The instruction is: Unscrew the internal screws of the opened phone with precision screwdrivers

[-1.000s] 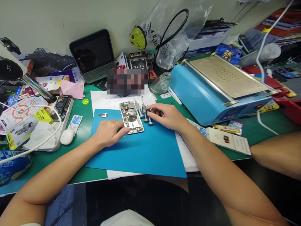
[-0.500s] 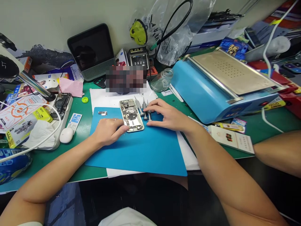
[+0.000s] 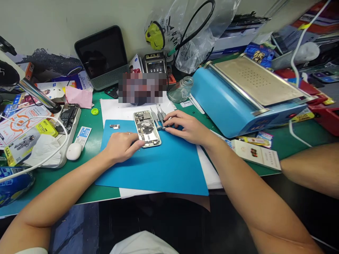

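An opened smartphone [image 3: 148, 132], its inner parts exposed, lies on a blue mat [image 3: 159, 169]. My left hand [image 3: 124, 145] rests at the phone's lower left side with curled fingers, steadying it, the thumb on the bottom corner. Just right of the phone, several slim grey screwdrivers [image 3: 156, 118] lie close together, tips pointing away from me. The fingers of my right hand [image 3: 186, 127] close around the handle ends of the screwdrivers, hiding part of them. A small metal phone part [image 3: 114, 126] sits on the mat's upper left.
A blue machine with a metal plate [image 3: 222, 106] stands at right, near a glass jar [image 3: 182, 88] and a white box [image 3: 256, 155]. To the left are a white earphone case [image 3: 74, 151], a cable and packaging. Another person's arm [image 3: 312, 169] rests on the right edge.
My right hand's fingers have drawn in, and the screwdrivers now lie bunched closer together beside the phone. My left hand and the phone keep their places. The view has shifted slightly.
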The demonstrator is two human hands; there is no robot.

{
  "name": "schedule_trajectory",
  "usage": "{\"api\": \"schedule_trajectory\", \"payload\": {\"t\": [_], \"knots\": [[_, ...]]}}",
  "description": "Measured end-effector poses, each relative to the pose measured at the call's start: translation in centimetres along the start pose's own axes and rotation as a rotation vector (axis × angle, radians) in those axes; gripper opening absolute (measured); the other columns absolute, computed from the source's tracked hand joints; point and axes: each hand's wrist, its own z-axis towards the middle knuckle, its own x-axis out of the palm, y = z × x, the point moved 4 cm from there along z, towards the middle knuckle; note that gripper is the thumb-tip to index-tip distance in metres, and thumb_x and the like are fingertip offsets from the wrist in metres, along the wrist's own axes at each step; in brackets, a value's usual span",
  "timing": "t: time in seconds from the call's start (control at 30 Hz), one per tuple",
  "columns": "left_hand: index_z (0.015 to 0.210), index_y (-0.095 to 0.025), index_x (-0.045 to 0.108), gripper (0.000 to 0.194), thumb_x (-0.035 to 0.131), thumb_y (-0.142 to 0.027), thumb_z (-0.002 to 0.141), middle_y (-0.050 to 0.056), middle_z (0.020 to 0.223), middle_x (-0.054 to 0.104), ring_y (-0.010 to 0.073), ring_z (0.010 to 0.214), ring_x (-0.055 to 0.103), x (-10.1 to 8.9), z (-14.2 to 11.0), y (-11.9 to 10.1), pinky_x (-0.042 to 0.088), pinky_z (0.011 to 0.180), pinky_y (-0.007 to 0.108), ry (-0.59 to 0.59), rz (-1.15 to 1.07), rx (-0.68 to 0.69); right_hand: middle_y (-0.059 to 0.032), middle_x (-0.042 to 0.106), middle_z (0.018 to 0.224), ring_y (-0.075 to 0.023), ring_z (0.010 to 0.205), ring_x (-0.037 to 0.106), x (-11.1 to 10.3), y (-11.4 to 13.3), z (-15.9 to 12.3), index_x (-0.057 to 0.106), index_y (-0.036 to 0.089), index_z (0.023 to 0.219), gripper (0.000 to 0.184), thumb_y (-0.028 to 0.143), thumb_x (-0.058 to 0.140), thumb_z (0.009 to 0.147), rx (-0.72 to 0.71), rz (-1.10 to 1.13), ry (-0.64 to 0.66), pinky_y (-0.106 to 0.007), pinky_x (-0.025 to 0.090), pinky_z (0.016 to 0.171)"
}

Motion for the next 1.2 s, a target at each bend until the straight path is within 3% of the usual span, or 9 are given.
{"api": "schedule_trajectory", "payload": {"t": [0.1, 0.3, 0.57, 0.9, 1.13, 1.2], "knots": [[0.083, -0.021, 0.064, 0.068, 0.013, -0.060, 0.104, 0.005, 0.073, 0.065, 0.0207, 0.068, 0.059, 0.0, 0.0, 0.0, 0.026, 0.059, 0.032, 0.002, 0.000, 0.000, -0.0112, 0.064, 0.122, -0.0291, 0.112, 0.066, 0.1, -0.1, 0.0, 0.073, 0.026, 0.104, 0.021, 0.038, 0.058, 0.098, 0.011, 0.006, 0.005, -0.047, 0.058, 0.096], [0.084, -0.021, 0.064, 0.067, 0.013, -0.060, 0.105, 0.005, 0.074, 0.066, 0.0205, 0.069, 0.060, 0.0, 0.0, 0.0, 0.026, 0.059, 0.032, 0.008, 0.007, -0.003, -0.0118, 0.063, 0.122, -0.0299, 0.112, 0.065, 1.0, 0.6, 0.3, 0.071, 0.027, 0.119, 0.029, 0.041, 0.061, 0.096, 0.020, -0.022, -0.034, -0.046, 0.058, 0.094], [0.086, -0.021, 0.064, 0.065, 0.016, -0.059, 0.106, 0.006, 0.078, 0.068, 0.0207, 0.072, 0.061, 0.1, -0.1, 0.2, 0.028, 0.060, 0.032, 0.013, 0.024, -0.016, -0.0093, 0.065, 0.100, -0.0280, 0.096, 0.064, 1.5, 0.8, 1.0, 0.076, 0.027, 0.102, 0.017, 0.035, 0.063, 0.095, -0.053, -0.036, -0.122, -0.046, 0.056, 0.086], [0.084, -0.021, 0.063, 0.067, 0.013, -0.060, 0.105, 0.006, 0.078, 0.068, 0.0207, 0.071, 0.061, 0.2, -0.1, 0.2, 0.026, 0.059, 0.032, 0.008, 0.023, -0.001, -0.0079, 0.067, 0.113, -0.0275, 0.109, 0.066, 1.0, 0.6, 0.8, 0.075, 0.028, 0.098, 0.013, 0.038, 0.069, 0.092, 0.004, 0.210, -0.147, -0.049, 0.055, 0.100], [0.083, -0.021, 0.063, 0.065, 0.016, -0.059, 0.106, 0.005, 0.078, 0.069, 0.0208, 0.071, 0.062, 0.1, 0.0, 0.2, 0.027, 0.059, 0.032, -0.001, 0.014, 0.005, -0.0090, 0.071, 0.113, -0.0283, 0.110, 0.067, 0.4, 0.2, 0.6, 0.074, 0.028, 0.095, 0.022, 0.049, 0.070, 0.090, 0.095, 0.375, -0.232, -0.043, 0.061, 0.084], [0.083, -0.021, 0.063, 0.065, 0.016, -0.060, 0.105, 0.005, 0.078, 0.069, 0.0210, 0.071, 0.063, 0.1, 0.0, 0.2, 0.028, 0.059, 0.032, -0.009, 0.013, 0.001, -0.0086, 0.073, 0.111, -0.0286, 0.111, 0.068, 0.1, 0.1, 0.6, 0.072, 0.027, 0.093, 0.025, 0.052, 0.071, 0.089, 0.116, 0.458, -0.262, -0.046, 0.060, 0.090]]}}
